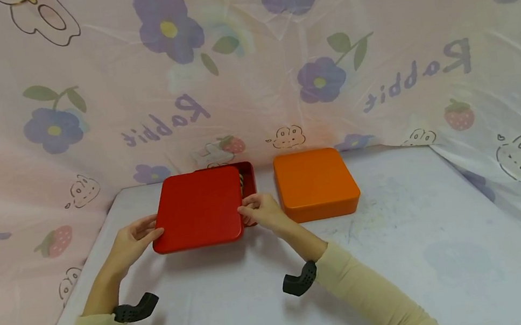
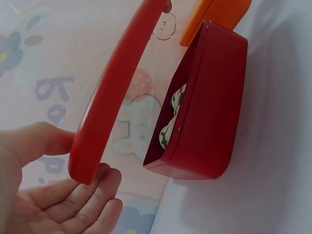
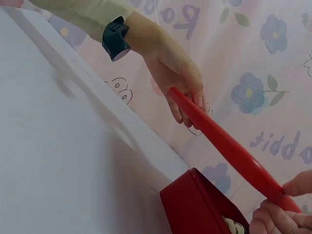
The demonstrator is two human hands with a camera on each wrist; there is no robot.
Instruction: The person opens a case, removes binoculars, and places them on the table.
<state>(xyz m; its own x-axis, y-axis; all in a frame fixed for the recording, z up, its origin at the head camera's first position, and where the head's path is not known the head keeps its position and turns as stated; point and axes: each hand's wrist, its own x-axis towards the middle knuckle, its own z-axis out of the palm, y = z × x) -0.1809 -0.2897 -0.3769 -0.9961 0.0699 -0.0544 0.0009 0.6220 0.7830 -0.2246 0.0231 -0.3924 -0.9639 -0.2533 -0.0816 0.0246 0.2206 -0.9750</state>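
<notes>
A flat red lid (image 1: 200,208) is held level in the air by both hands, above and in front of a dark red box (image 2: 209,102). My left hand (image 1: 129,246) pinches its left edge, thumb on top and fingers beneath. On the opposite edge my right hand (image 1: 265,212) pinches it the same way. The box stands uncovered on the table, mostly hidden behind the lid in the head view. Inside it, cream-and-dark patterned things (image 2: 168,131) show just over the rim in the left wrist view; their lower parts are hidden by the wall.
To the right of the red box sits an orange box (image 1: 316,182) with its top closed. Both stand near the back of a white-covered table (image 1: 422,251). Behind them hangs a pink printed cloth (image 1: 250,77). A black band device (image 1: 137,308) is on each wrist.
</notes>
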